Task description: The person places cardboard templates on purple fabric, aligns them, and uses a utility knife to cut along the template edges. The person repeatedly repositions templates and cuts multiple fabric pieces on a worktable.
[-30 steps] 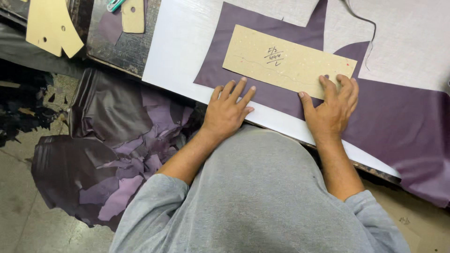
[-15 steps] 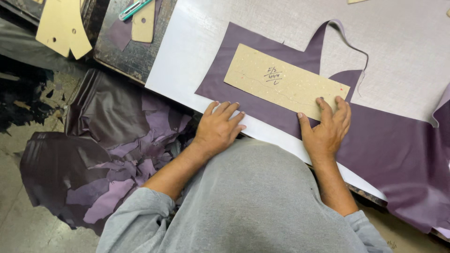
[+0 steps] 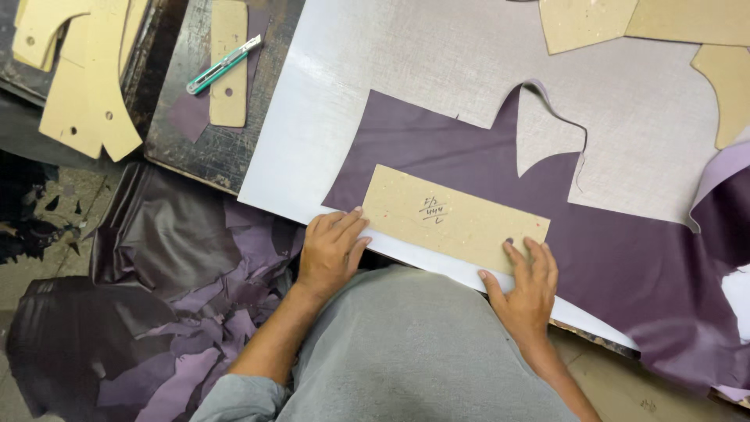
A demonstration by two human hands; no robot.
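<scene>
A long tan cardboard pattern piece (image 3: 461, 215) lies on a sheet of purple leather (image 3: 625, 250) spread over a white cutting board (image 3: 328, 101). My left hand (image 3: 332, 250) rests flat at the pattern's near left corner, fingers touching its edge. My right hand (image 3: 527, 285) lies flat at the pattern's near right corner, fingertips on the cardboard. Neither hand grips anything. The leather has curved cut-outs along its far edge.
A green utility knife (image 3: 223, 64) lies on a narrow cardboard template (image 3: 228, 86) on a dark board at the far left. More tan templates (image 3: 82, 86) lie further left and at the top right (image 3: 625, 22). Purple leather scraps (image 3: 187, 312) hang below the table's left.
Both hands have slid toward the near edge of the pattern piece and spread further apart. The pattern now sits closer to the leather's near edge.
</scene>
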